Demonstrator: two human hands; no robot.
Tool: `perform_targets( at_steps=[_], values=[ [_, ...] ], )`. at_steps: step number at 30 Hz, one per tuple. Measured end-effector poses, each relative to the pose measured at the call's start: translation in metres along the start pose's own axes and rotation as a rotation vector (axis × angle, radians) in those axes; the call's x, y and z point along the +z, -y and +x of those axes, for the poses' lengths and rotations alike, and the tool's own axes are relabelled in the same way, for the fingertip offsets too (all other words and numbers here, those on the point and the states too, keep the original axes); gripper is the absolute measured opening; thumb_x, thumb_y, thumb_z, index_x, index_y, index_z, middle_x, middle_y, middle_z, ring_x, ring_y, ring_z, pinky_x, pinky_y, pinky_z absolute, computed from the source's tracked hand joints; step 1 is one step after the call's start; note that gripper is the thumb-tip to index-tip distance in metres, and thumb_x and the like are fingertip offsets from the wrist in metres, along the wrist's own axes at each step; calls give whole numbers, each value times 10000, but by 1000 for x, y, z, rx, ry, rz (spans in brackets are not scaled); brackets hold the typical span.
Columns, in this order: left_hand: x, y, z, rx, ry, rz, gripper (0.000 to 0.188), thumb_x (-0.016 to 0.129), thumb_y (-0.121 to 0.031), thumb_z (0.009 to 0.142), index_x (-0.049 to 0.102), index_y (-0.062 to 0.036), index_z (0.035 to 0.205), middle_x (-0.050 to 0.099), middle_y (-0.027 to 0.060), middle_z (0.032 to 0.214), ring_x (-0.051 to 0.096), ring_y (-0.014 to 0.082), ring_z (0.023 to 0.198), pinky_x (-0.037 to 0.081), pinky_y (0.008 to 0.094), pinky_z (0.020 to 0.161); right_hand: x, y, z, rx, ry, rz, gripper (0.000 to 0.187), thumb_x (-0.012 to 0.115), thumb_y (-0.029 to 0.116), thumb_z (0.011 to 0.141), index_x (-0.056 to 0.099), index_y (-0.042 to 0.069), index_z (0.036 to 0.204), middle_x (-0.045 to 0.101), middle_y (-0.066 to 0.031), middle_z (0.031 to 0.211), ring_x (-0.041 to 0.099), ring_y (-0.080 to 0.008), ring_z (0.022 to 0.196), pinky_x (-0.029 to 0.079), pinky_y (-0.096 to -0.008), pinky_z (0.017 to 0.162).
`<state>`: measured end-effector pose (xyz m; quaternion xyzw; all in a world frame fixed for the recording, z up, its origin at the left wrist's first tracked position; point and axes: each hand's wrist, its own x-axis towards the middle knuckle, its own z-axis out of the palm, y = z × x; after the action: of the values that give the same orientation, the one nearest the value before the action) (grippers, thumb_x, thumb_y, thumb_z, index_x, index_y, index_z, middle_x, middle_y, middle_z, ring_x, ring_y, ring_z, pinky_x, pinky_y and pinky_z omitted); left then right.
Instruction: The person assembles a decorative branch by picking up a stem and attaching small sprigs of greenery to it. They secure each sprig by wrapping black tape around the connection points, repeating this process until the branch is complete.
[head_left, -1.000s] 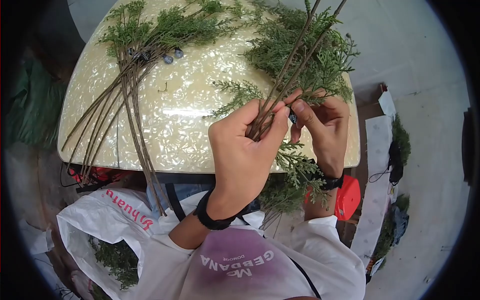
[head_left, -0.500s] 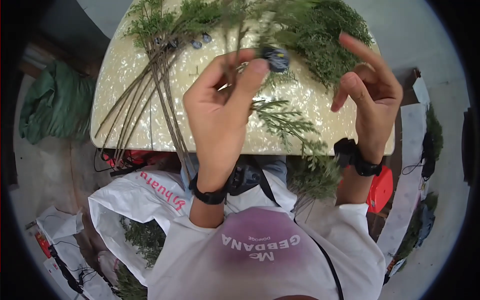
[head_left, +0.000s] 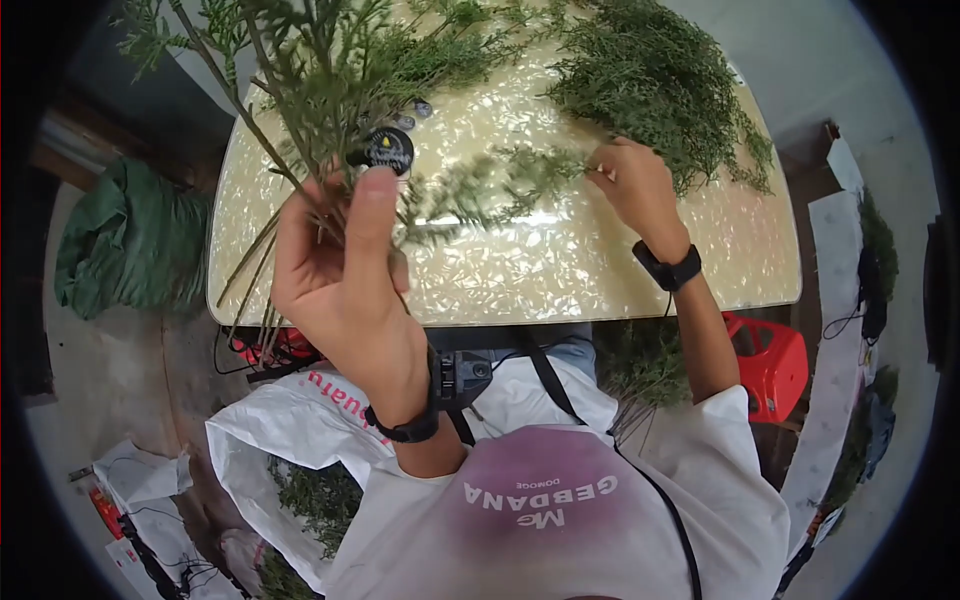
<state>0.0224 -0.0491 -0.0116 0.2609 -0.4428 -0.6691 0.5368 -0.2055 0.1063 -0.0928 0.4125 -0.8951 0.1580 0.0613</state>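
My left hand (head_left: 350,290) is closed around several thin woody stems of leafy greenery (head_left: 315,90), held upright over the table's left part. By its thumb tip is a small round black disc (head_left: 388,152) with a printed face; I cannot tell whether it is a tape roll. To the right, my right hand (head_left: 638,190) is closed, its fingertips pinched at the end of a green sprig (head_left: 500,195). That sprig stretches, blurred, across the table toward my left hand. Beside my right hand lies a big pile of green sprigs (head_left: 650,80).
The table (head_left: 560,270) has a glossy cream top. More stems and a few dark round pieces (head_left: 423,108) lie at its far left. A red plastic stool (head_left: 770,370) stands at right, a green sack (head_left: 135,240) at left. A white sack (head_left: 260,420) with greenery sits by my lap.
My left hand has moved left and nearer with the stems and disc. My right hand, open before, has moved left and closed on the sprig.
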Motion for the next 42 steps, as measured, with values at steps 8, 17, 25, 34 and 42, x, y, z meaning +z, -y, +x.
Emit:
perform_targets(
  at_steps=[8, 17, 25, 34, 42],
  values=[
    [1, 11, -1, -54, 28, -208, 109, 702, -84, 877, 643, -20, 943, 570, -1, 701, 412, 34, 461, 290, 197, 411, -48, 17, -21, 320, -133, 506, 145, 702, 122, 845, 701, -10, 905, 705, -86, 853, 616, -148, 578, 489, -273, 572],
    [-6, 9, -16, -307, 336, -571, 186, 653, -157, 927, 619, 10, 1003, 596, 50, 785, 438, 52, 446, 332, 192, 411, -67, 92, -5, 74, -180, 1474, 200, 641, 109, 920, 675, -50, 1037, 691, -97, 924, 635, -125, 740, 492, -250, 652],
    [2, -6, -23, -501, 175, -576, 239, 698, -134, 885, 571, 10, 1028, 613, 82, 856, 467, 57, 456, 365, 188, 388, -101, 149, 0, -59, -442, 1445, 228, 668, 102, 898, 664, -49, 1068, 698, -118, 982, 609, -129, 738, 479, -258, 706],
    [3, 9, -34, -316, 423, -634, 273, 722, -133, 860, 559, -6, 1038, 632, 90, 954, 506, 71, 518, 375, 167, 352, -89, 164, -12, 20, 230, 1940, 177, 703, 106, 873, 688, -30, 985, 703, -86, 850, 633, -102, 690, 502, -218, 604],
    [3, 12, -42, -223, 286, -374, 276, 669, -154, 900, 619, 28, 1103, 661, 115, 981, 533, 57, 545, 384, 161, 367, -77, 168, -15, 92, 180, 2035, 200, 677, 131, 902, 679, -37, 1011, 676, -69, 795, 597, -90, 615, 478, -216, 533]
  ],
)
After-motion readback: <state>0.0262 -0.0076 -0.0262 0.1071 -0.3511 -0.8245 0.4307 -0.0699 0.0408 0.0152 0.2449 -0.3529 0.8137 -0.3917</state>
